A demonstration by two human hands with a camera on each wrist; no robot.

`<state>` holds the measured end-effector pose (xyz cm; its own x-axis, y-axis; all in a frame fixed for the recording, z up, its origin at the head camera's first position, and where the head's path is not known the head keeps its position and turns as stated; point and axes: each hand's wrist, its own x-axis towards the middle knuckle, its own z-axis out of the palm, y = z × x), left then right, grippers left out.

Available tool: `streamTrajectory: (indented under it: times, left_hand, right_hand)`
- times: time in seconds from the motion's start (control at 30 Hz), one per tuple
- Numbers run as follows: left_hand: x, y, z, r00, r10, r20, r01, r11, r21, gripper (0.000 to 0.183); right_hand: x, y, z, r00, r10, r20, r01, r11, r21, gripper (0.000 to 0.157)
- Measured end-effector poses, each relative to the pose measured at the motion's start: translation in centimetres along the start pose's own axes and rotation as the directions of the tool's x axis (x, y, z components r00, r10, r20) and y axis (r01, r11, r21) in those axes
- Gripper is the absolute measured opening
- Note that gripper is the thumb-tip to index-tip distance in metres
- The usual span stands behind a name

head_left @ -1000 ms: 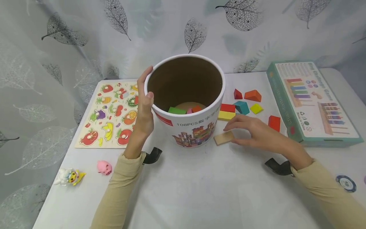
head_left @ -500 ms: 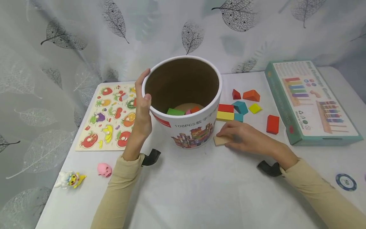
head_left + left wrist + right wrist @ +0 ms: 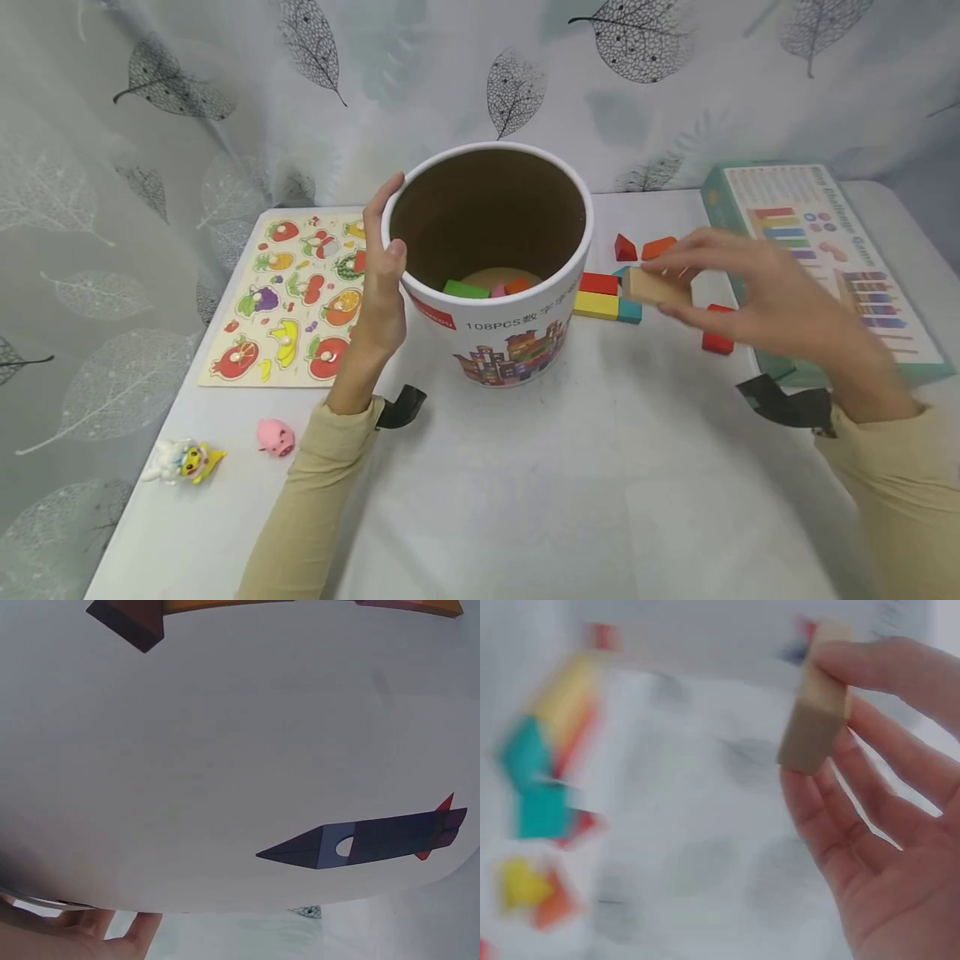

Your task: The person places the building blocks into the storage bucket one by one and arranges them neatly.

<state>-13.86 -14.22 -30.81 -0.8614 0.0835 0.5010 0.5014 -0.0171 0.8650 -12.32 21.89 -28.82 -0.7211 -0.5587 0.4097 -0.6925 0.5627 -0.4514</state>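
A white bucket (image 3: 442,333) with a printed block-town picture stands mid-table. Inside it lie a green block (image 3: 466,290) and a few pink and orange pieces. My left hand (image 3: 381,304) grips its left rim, thumb and fingers over the edge; in the left wrist view the bucket wall (image 3: 225,765) fills most of the picture. My right hand (image 3: 772,296), blurred, pinches a plain wooden block (image 3: 654,289) above the table, right of the bucket. The right wrist view has that wooden block (image 3: 814,712) between thumb and fingertips.
Beside the bucket lie a yellow block (image 3: 596,305), a red block (image 3: 598,283) and several other coloured blocks. A game box (image 3: 847,275) sits at right. At left are a fruit puzzle board (image 3: 258,333), a pink pig (image 3: 275,437) and small figurines (image 3: 183,462).
My right hand has picked the wooden block up off the table and carried it up and to the right. The left hand stays on the bucket rim.
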Motion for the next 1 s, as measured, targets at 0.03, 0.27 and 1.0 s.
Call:
streamTrajectory:
  times: [0.03,0.27,1.0]
  left_hand:
    - [0.0,0.0,0.0,1.000,0.000,-0.001,0.000,1.000,0.002,0.088]
    - [0.0,-0.1,0.0,1.000,0.000,0.001,0.000,1.000,0.015,0.088]
    - [-0.1,0.2,-0.1,1.000,-0.008,-0.003,0.008,1.000,0.029,0.089]
  right_hand:
    - [0.6,-0.4,-0.9,0.999,-0.013,-0.044,0.012,1.000,-0.018,0.063]
    - [5.9,-4.0,-3.2,0.975,-0.119,-0.185,0.120,0.993,-0.008,0.064]
    - [8.1,-2.9,0.4,0.973,0.016,-0.231,0.022,0.987,0.157,0.045]
